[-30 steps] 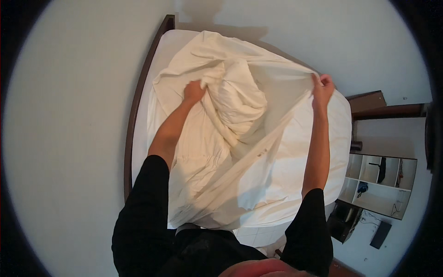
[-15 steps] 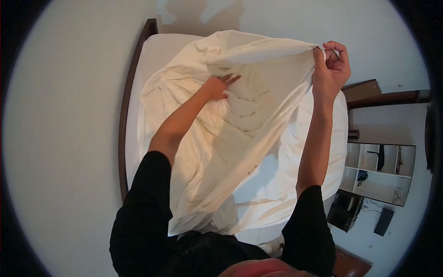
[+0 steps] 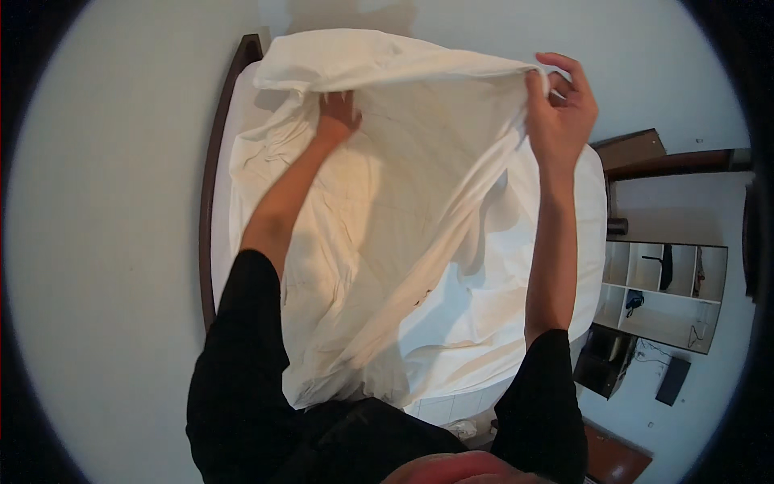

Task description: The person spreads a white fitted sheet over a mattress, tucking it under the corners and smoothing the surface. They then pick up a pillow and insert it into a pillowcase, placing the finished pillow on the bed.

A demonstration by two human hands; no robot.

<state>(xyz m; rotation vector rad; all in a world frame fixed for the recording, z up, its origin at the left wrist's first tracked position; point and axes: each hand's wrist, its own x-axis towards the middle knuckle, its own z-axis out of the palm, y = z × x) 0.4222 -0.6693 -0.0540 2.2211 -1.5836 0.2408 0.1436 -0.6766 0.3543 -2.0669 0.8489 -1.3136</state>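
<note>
A large cream bed sheet (image 3: pixel 411 202) lies loosely over the bed, its far part raised into an open fold. At the upper right, my right hand (image 3: pixel 564 109) pinches the sheet's edge between thumb and fingers and holds it up off the bed. My left hand (image 3: pixel 339 123) reaches into the fold at the upper left, fingers apart and stretched toward the far side. The overhanging cloth hides its fingertips. Small dark marks show along the edge of the sheet nearer me.
A dark wooden bed frame (image 3: pixel 219 153) runs along the left, beside a bare wall (image 3: pixel 105 242). White bedding (image 3: pixel 484 323) covers the right part of the bed. Beyond it are a white shelf unit (image 3: pixel 669 319) and a dark cabinet (image 3: pixel 603 360).
My left hand has moved left and farther away, deeper into the fold. The far part of the sheet has risen and spread leftward. My right hand keeps its hold, shifted slightly left.
</note>
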